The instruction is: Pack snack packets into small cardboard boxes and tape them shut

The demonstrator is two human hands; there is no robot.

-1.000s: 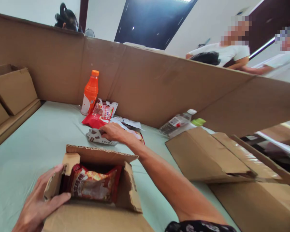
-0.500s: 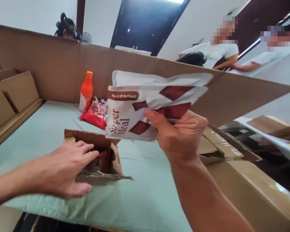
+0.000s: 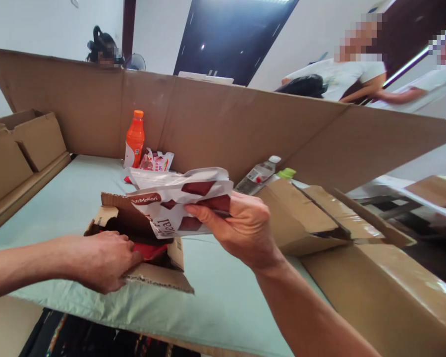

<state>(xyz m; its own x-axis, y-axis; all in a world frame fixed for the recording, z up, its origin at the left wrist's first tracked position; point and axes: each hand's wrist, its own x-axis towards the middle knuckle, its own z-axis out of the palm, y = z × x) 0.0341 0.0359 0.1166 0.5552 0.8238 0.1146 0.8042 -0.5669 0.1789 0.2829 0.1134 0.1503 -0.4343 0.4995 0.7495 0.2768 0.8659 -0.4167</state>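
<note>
My right hand (image 3: 245, 225) grips a white and dark-red food pouch (image 3: 178, 225), its thumb across the front. Printed with "NutriMotion", the pouch is tilted over a small open cardboard box (image 3: 159, 277), hiding part of the box's back flap. My left hand (image 3: 109, 260) is at the box's near left side, fingers curled over the near flap with the tips partly hidden. Inside the box, beside those fingers, a red packet (image 3: 150, 252) shows. Behind the pouch lies a red and pink snack bag (image 3: 156, 161), partly covered by it.
An orange drink bottle (image 3: 135, 141) stands by the cardboard partition (image 3: 208, 124). A clear bottle (image 3: 258, 176) leans near a green cap (image 3: 286, 173). Cardboard boxes (image 3: 379, 282) stand at right, others (image 3: 40, 139) at left. Two people (image 3: 342, 79) are beyond the partition, and another's head shows.
The pouch in my right hand has moved left and down, toward the box. My left hand, spread before, has closed at the box's near flap. The bottles at right have come into view.
</note>
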